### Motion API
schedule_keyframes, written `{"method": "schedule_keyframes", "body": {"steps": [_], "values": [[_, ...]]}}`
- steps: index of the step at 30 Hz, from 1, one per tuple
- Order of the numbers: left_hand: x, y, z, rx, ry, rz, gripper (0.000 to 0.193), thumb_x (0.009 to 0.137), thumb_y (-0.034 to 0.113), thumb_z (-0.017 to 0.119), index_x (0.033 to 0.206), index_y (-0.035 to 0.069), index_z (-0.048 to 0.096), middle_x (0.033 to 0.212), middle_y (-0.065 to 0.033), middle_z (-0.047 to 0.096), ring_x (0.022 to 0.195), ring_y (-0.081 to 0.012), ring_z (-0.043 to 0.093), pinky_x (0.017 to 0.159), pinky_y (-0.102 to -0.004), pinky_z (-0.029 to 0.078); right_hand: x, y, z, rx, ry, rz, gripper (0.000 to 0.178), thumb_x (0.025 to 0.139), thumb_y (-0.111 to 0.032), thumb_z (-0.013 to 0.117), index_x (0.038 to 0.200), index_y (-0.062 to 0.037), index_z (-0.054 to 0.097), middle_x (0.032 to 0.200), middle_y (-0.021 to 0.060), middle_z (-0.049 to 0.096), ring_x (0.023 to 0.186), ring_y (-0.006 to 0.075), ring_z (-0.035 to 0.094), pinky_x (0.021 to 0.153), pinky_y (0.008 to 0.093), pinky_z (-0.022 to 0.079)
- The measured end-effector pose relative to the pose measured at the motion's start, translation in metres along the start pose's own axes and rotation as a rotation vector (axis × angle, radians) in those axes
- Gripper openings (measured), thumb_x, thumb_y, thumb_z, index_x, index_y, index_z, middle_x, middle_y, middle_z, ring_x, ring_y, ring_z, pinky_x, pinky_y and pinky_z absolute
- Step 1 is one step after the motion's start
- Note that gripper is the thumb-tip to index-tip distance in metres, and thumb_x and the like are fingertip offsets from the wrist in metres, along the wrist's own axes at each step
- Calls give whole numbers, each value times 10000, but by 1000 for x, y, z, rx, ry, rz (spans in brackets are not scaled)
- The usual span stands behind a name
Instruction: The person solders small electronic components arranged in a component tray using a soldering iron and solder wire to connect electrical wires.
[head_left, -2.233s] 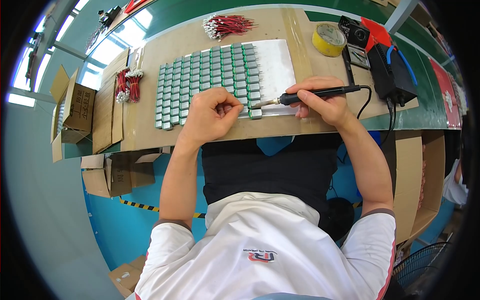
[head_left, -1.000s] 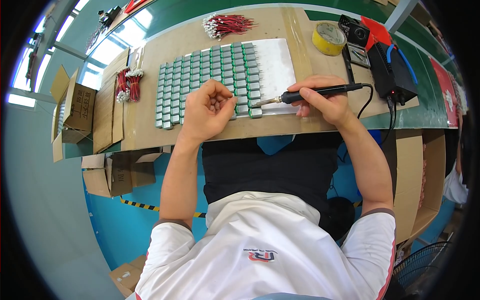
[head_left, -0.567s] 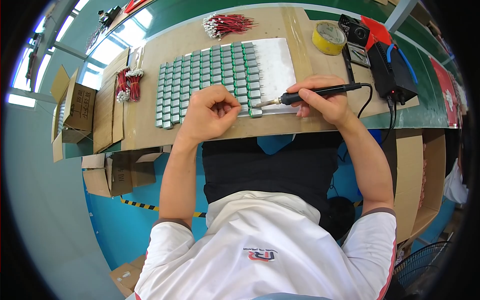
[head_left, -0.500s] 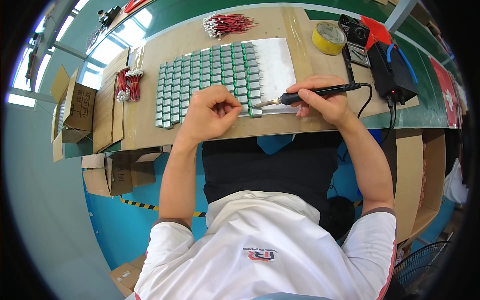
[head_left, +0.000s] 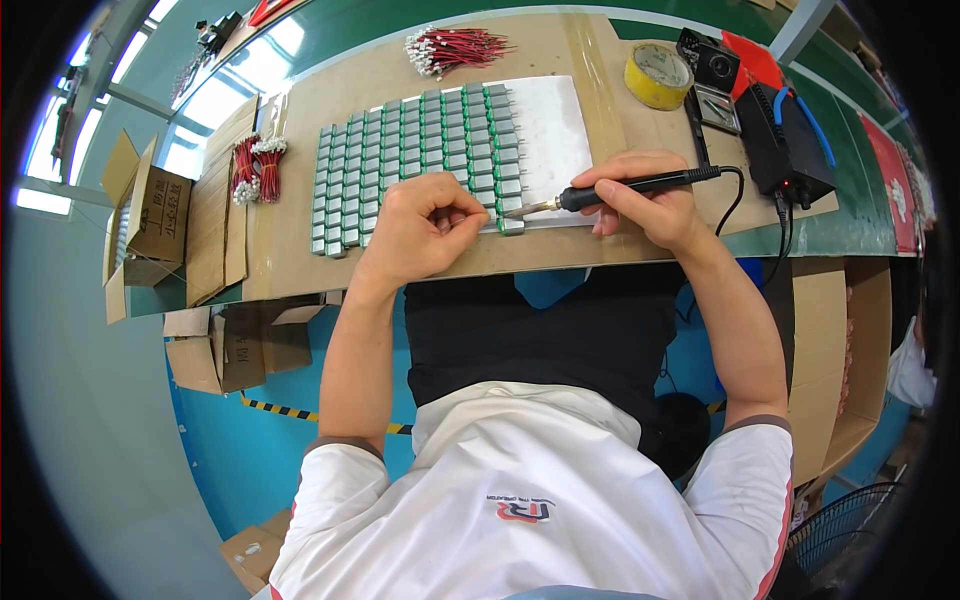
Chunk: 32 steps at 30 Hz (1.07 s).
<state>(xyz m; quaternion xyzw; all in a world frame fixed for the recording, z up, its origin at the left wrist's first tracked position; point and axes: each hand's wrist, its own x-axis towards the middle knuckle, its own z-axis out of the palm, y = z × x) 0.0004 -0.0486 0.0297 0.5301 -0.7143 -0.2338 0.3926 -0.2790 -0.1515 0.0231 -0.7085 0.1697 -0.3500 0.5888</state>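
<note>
My right hand (head_left: 650, 200) grips a black soldering iron (head_left: 640, 185) by its handle. The iron's metal tip points left, at the near right corner of a block of small grey-and-green battery-like parts (head_left: 420, 135) set in close rows. My left hand (head_left: 425, 225) is closed in a pinch beside that tip, over the near edge of the rows. What its fingers hold is too small to make out. Under the right side of the rows lies a white sheet (head_left: 555, 120).
Bundles of red wires with white connectors lie at the back (head_left: 455, 50) and left (head_left: 258, 170). At right are a yellow tape roll (head_left: 658, 77) and a black soldering station (head_left: 790, 150), whose cord runs to the iron. An opened carton (head_left: 155, 215) stands at far left.
Almost nothing differs. Both hands hold nearly the same place, and the iron's tip stays at the same corner of the rows.
</note>
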Motion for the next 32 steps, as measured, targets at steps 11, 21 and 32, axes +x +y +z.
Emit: {"method": "schedule_keyframes", "body": {"steps": [11,21,32], "values": [[-1,-4,1,15,-17,13,43,776,-18,742,794,7,712,703,4,600,582,-40,463,507,-208,353,0,0,1,3,2,-3,164,924,-26,630,1015,65,733,772,125,698,598,141,686,643,266,599],[-1,-2,1,20,-23,14,47,781,-16,747,808,7,715,709,0,603,579,-47,468,510,-211,361,-1,1,0,2,0,3,167,922,-30,634,1025,55,736,793,136,711,602,139,687,603,244,580],[-4,-2,2,-8,71,-42,54,803,8,757,836,34,724,716,23,620,592,-43,493,527,-189,389,0,1,0,8,5,-8,175,929,-29,621,1031,54,735,792,144,711,607,147,693,621,249,589]]}}
